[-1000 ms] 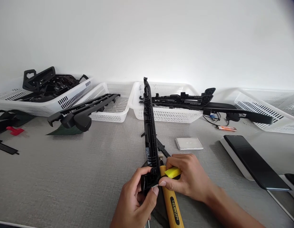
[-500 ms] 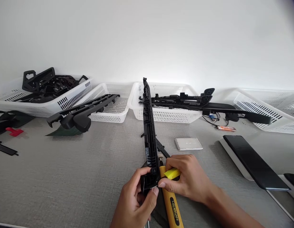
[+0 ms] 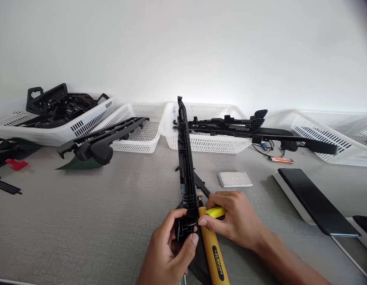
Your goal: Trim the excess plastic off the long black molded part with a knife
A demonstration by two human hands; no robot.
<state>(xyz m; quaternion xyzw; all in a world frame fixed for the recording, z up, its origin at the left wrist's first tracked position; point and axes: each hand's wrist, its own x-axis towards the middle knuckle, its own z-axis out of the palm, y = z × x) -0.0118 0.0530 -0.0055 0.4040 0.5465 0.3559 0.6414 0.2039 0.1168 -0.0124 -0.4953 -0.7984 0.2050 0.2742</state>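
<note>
My left hand (image 3: 174, 249) is closed around the near end of a long black plastic trim strip (image 3: 187, 170), its ribbed inner side facing up. The strip points away from me, its far end in front of a white basket. In my right hand (image 3: 238, 219) is a yellow-handled utility knife (image 3: 215, 212), pinched between thumb and fingers. Its thin blade reaches the strip's near end, close to my left thumb. A yellow pen-shaped rotary tool (image 3: 213, 253) with a pale tip lies beneath and beside my hands. A thin dark tool (image 3: 201, 184) lies partly hidden behind the strip.
White baskets (image 3: 147, 147) line the wall, several holding black plastic parts (image 3: 100, 146). A white box (image 3: 235, 179), a battery (image 3: 281, 160) and a phone (image 3: 316, 202) sit to the right. A red clip (image 3: 16, 164) lies at the left.
My right hand has moved slightly up, carrying the knife's blade a little farther along the strip's near end. My left hand keeps its hold.
</note>
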